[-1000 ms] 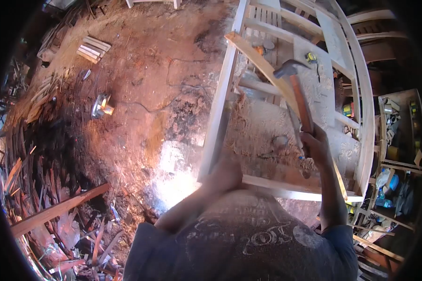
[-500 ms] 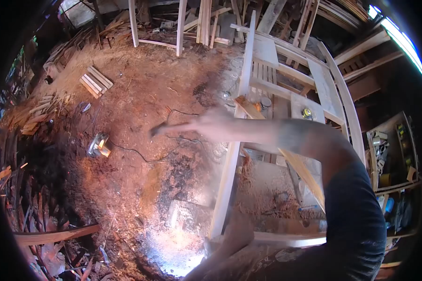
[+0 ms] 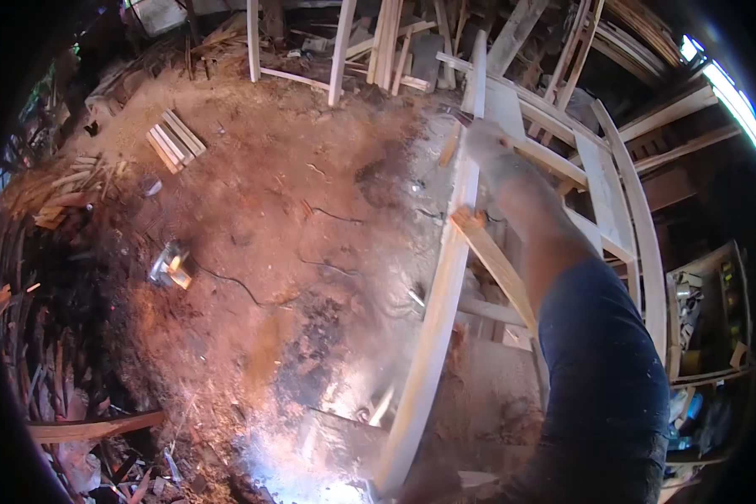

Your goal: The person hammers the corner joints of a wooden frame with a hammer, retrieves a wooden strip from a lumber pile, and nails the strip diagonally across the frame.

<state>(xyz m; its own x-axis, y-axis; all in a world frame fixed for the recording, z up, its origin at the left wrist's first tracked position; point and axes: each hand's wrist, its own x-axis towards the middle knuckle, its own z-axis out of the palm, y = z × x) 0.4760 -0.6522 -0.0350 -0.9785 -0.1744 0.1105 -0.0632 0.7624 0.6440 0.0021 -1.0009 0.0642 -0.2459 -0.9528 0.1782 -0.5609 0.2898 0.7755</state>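
My right hand [image 3: 489, 144], blurred by motion, is closed at the far part of the long pale rail [image 3: 433, 344] of a wooden frame. A dark hammer head [image 3: 459, 116] shows just left of the fingers; its handle is mostly hidden. Nearer to me, an angled wooden strip [image 3: 497, 262] rests with its end on the rail and runs down under my right arm. At the bottom edge, a dark blurred shape beside the rail's near end looks like my left hand [image 3: 435, 485]; its fingers cannot be made out.
On the dirt floor at left lie a power tool [image 3: 170, 267] with a cord and a small stack of slats [image 3: 175, 141]. Scrap wood piles up at far left. A shelf box [image 3: 704, 315] stands at right, and upright boards [image 3: 388, 42] stand at the back.
My right hand has swung from above the floor at left to the far part of the rail, taking the hammer along. The view has shifted, and my left hand sits lower in it.
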